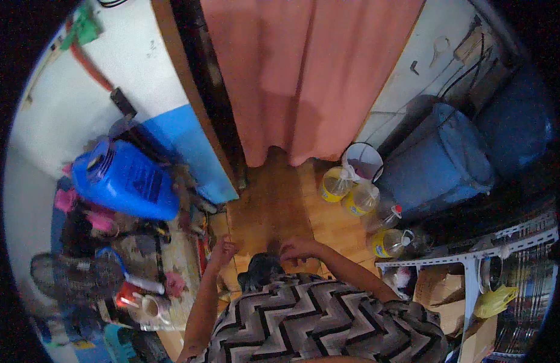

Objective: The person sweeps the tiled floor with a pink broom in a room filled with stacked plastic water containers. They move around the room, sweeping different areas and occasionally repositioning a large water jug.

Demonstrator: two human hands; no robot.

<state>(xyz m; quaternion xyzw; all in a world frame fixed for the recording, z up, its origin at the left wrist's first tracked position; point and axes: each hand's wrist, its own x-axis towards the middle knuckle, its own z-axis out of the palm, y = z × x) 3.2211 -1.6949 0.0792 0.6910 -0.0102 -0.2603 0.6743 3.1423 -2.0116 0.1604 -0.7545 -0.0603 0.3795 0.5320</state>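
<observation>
Both of my forearms reach forward past my black, grey and white zigzag-patterned shirt [316,314]. My left hand [224,250] is raised over the floor, its fingers loosely bent and slightly apart, with nothing seen in it. The cluttered low table on the left is the thing closest to it. My right hand [299,249] hangs over the wooden-looking floor [274,199]; its fingers are spread and bent, and they hold nothing. Between the hands is a dark shape [260,270] that I cannot make out.
Ahead, a pink curtain [310,78] hangs in a doorway. On the left stands a blue jug [125,181] among clutter and a mug [151,307]. Several clear bottles with yellow labels [360,199], a white bucket [363,158], a large blue-grey bin [434,166] and a metal rack [471,272] line the right.
</observation>
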